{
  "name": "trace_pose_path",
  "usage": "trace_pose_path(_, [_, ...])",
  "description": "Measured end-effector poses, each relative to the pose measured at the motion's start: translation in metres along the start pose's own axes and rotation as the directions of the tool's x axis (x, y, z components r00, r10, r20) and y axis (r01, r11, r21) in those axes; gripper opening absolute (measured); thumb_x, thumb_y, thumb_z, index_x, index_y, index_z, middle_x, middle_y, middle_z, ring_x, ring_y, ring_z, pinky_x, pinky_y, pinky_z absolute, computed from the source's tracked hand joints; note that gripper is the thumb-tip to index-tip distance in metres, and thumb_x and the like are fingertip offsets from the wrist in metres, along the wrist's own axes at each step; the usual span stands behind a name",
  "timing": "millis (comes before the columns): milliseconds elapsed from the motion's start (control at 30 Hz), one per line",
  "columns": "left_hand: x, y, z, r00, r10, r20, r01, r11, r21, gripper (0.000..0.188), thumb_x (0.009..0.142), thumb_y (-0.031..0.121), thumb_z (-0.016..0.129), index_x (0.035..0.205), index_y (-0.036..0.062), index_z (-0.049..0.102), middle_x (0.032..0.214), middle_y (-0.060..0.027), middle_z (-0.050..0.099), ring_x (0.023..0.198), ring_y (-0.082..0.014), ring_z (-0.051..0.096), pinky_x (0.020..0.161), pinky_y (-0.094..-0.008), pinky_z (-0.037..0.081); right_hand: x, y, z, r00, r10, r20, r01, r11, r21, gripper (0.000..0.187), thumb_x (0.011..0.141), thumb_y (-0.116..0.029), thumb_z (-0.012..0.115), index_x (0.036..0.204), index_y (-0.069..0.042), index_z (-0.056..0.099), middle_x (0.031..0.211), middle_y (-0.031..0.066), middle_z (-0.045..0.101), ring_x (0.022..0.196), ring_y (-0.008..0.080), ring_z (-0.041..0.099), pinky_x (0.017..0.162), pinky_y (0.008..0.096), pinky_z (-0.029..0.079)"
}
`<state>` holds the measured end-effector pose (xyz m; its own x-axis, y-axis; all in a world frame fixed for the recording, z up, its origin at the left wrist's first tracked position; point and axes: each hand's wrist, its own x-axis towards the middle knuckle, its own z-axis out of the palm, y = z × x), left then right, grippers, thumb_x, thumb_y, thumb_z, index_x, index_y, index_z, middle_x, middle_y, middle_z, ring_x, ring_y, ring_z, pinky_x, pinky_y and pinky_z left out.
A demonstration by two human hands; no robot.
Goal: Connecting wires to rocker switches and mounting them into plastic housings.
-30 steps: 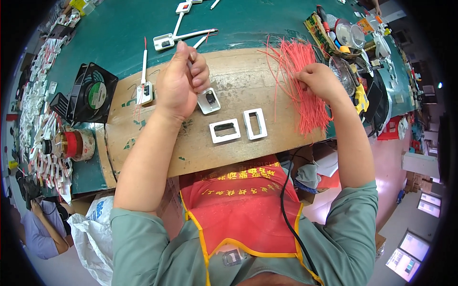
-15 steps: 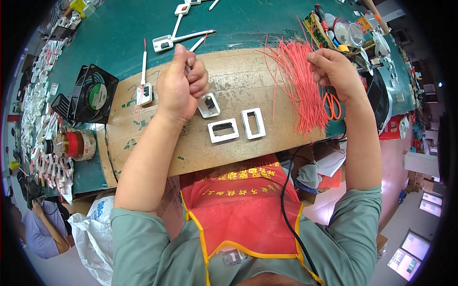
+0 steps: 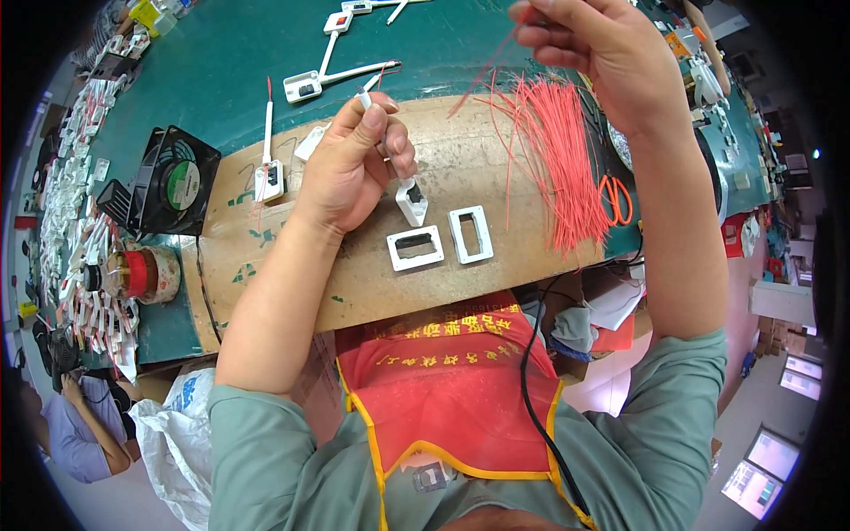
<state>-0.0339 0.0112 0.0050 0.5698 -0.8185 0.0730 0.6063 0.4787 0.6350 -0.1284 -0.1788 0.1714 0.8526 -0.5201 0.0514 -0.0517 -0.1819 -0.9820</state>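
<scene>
My left hand [image 3: 354, 168] is closed around the thin white stem of a small switch housing [image 3: 412, 205]. The open white box of that housing, with a dark part inside, hangs below my fingers and the stem's tip rises past my thumb. Higher up on the right, my right hand [image 3: 611, 57] pinches a thin red wire [image 3: 489, 75], whose free end trails down to the left. Beneath that hand lies a thick bundle of red wires [image 3: 558, 164]. Two white rectangular frames [image 3: 414, 249] [image 3: 470, 235] rest on the board in front of me.
A brown board [image 3: 292, 274] covers the near part of the green table [image 3: 221, 80]. A black fan [image 3: 173, 181] and a jar [image 3: 146, 272] stand left. Orange-handled scissors [image 3: 615, 200] lie beside the wires. Other white stemmed housings [image 3: 303, 86] lie farther off. A person [image 3: 84, 425] sits left.
My right hand has risen from the bundle, drawing out a red wire. My left hand has turned and shifted slightly right, tilting the housing and showing its stem.
</scene>
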Motion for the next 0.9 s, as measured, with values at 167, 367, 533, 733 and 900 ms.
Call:
trace_pose_path(167, [-0.002,0.002,0.004,0.998,-0.048,0.040,0.046,0.997,0.064,0.022,0.095,0.030,0.053,0.108,0.0128,0.055,0.071,-0.0004,0.049,0.057,-0.0124,0.044,0.053,-0.0259,0.033,0.006,-0.017,0.021,0.994,-0.106,0.031,0.105,0.994,0.016,0.019,0.091,-0.019,0.062,0.095,0.000,0.061,0.085,0.0084,0.067,0.071,0.0128,0.065,0.065,0.0232,0.053])
trace_pose_path(367, [-0.006,0.005,0.011,0.991,-0.073,0.109,0.058,0.989,0.139,0.031,0.096,0.031,0.053,0.113,0.0057,0.055,0.069,-0.0011,0.050,0.058,-0.0105,0.046,0.051,-0.0218,0.036,0.013,-0.027,0.037,0.976,-0.205,0.079,0.202,0.978,0.049,0.019,0.091,-0.019,0.062,0.095,-0.001,0.061,0.085,0.0079,0.067,0.072,0.0132,0.065,0.066,0.0242,0.053])
trace_pose_path(533, [-0.009,0.007,0.013,0.981,-0.097,0.171,0.067,0.983,0.174,0.039,0.097,0.032,0.049,0.120,0.0009,0.052,0.069,-0.0021,0.049,0.059,-0.0107,0.047,0.052,-0.0221,0.037,0.016,-0.030,0.044,0.971,-0.233,0.045,0.226,0.966,0.123,0.020,0.091,-0.021,0.062,0.096,-0.001,0.060,0.084,0.0080,0.067,0.071,0.0142,0.065,0.066,0.0255,0.054])
trace_pose_path(733, [-0.009,0.008,0.018,0.995,-0.022,0.101,-0.001,0.977,0.214,0.047,0.096,0.038,0.049,0.122,-0.0022,0.050,0.069,-0.0024,0.050,0.060,-0.0097,0.045,0.051,-0.0216,0.037,0.017,-0.029,0.043,0.982,-0.187,0.037,0.180,0.972,0.152,0.020,0.091,-0.019,0.062,0.096,0.000,0.060,0.084,0.0092,0.066,0.072,0.0152,0.065,0.067,0.0260,0.054])
trace_pose_path(900, [-0.010,0.012,0.017,0.999,0.022,0.048,-0.030,0.984,0.173,0.052,0.094,0.042,0.053,0.121,-0.0022,0.051,0.076,-0.0026,0.053,0.059,-0.0074,0.044,0.048,-0.0196,0.034,0.012,-0.012,0.048,0.988,-0.088,0.130,0.076,0.993,0.093,0.019,0.090,-0.016,0.062,0.096,0.002,0.060,0.084,0.0086,0.065,0.073,0.0136,0.064,0.066,0.0238,0.053])
